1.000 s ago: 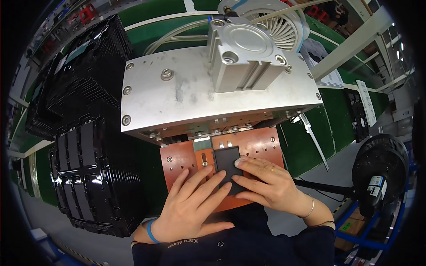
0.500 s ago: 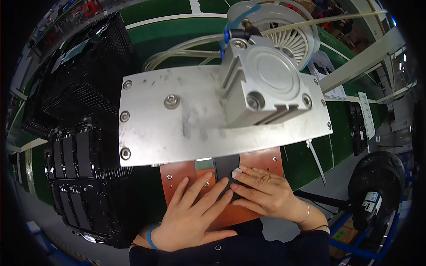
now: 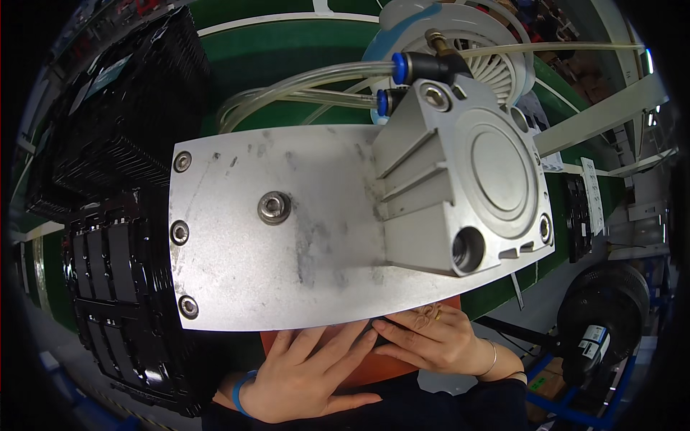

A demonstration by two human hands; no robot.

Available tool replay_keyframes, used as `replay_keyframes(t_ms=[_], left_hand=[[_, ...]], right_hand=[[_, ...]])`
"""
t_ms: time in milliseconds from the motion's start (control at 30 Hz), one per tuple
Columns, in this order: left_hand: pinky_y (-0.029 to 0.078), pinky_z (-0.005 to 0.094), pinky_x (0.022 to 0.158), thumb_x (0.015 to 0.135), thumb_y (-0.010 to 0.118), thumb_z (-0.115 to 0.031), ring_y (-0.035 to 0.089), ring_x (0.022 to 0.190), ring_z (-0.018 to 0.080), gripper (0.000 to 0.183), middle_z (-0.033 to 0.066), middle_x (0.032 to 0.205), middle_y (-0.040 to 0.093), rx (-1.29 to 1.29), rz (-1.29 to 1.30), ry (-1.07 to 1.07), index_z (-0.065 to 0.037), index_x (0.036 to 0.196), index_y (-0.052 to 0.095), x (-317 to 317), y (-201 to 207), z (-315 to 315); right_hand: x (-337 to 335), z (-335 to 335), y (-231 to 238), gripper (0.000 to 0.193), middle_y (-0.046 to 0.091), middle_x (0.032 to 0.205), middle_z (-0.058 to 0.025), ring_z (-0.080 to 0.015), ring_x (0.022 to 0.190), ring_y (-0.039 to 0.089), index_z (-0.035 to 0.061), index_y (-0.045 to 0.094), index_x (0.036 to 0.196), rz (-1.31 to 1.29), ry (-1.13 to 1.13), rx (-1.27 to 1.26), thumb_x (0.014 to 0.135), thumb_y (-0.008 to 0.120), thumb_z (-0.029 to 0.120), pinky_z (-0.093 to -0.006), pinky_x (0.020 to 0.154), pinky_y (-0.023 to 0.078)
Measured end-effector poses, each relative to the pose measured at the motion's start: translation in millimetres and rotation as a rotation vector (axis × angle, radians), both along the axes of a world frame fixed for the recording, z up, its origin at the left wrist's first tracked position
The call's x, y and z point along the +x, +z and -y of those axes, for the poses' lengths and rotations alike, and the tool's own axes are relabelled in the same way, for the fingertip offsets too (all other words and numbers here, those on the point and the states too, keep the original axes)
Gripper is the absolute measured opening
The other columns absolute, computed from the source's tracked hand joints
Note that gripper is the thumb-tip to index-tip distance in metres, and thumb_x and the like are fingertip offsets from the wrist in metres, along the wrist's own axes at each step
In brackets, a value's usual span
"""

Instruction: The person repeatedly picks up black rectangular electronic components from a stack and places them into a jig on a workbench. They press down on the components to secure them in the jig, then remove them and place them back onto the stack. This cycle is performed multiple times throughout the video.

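Observation:
My left hand (image 3: 305, 373) lies palm down with its fingers spread and stretched forward on an orange-red base plate (image 3: 384, 365). My right hand (image 3: 435, 341) rests beside it from the right, its fingers extended and close together, with rings and a bracelet showing. Between the hands shows a bit of a flat dark piece (image 3: 371, 336), with fingertips of both hands on or next to it. A silver metal plate (image 3: 230, 273) with screws overhangs the base and covers several fingertips. A block-shaped pneumatic cylinder (image 3: 420, 194) stands on this plate.
Stacked black plastic trays (image 3: 108, 266) stand at the left. Clear air hoses (image 3: 309, 79) run to the cylinder; a white fan (image 3: 496, 72) stands behind it. A black round device (image 3: 600, 309) on a blue frame is at the right. A green mat (image 3: 287, 43) covers the bench.
The view has shifted, so the metal plate and cylinder look larger and lower. They now hide more of the base, the dark piece and the small white thing at my right fingertips. Both hands stay nearly in place.

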State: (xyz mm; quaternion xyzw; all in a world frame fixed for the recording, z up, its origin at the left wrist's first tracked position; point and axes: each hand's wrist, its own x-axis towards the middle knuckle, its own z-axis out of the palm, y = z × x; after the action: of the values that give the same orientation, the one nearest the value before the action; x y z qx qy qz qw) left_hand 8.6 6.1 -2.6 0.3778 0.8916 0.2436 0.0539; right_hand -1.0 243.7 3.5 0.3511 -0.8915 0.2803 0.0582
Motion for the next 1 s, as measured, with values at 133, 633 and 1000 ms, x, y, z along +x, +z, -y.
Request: replay_keyframes(t_ms=[133, 633, 1000], left_hand=[[0.031, 0.0523, 0.11, 0.072, 0.065, -0.073, 0.045, 0.131, 0.0311, 0.078, 0.0017, 0.139, 0.055, -0.005, 0.001, 0.004, -0.02, 0.128, 0.063, 0, 0, 0], [0.035, 0.0501, 0.107, 0.073, 0.066, -0.07, 0.044, 0.13, 0.0319, 0.072, 0.0012, 0.137, 0.057, -0.02, -0.025, -0.001, -0.02, 0.125, 0.067, 1, 0, 0], [0.033, 0.0535, 0.108, 0.074, 0.067, -0.068, 0.044, 0.132, 0.0343, 0.07, 0.0034, 0.139, 0.055, -0.008, -0.035, -0.007, -0.018, 0.124, 0.066, -1, 0, -1]], right_hand=[[-1, 0, 1, 0.036, 0.068, 0.111, -0.0165, -0.0289, 0.098, 0.069, -0.0022, 0.071, 0.103, -0.003, -0.003, -0.002, 0.075, 0.081, 0.017, -0.037, 0.083, 0.059], [0, -1, 2, 0.035, 0.068, 0.11, -0.0147, -0.0238, 0.09, 0.071, -0.0008, 0.071, 0.103, -0.059, -0.005, 0.035, 0.074, 0.081, 0.017, -0.032, 0.075, 0.059], [15, 9, 7, 0.038, 0.055, 0.132, -0.0189, -0.0314, 0.117, 0.059, 0.0014, 0.063, 0.117, 0.268, -0.098, -0.091, 0.081, 0.072, 0.007, -0.044, 0.094, 0.051]])
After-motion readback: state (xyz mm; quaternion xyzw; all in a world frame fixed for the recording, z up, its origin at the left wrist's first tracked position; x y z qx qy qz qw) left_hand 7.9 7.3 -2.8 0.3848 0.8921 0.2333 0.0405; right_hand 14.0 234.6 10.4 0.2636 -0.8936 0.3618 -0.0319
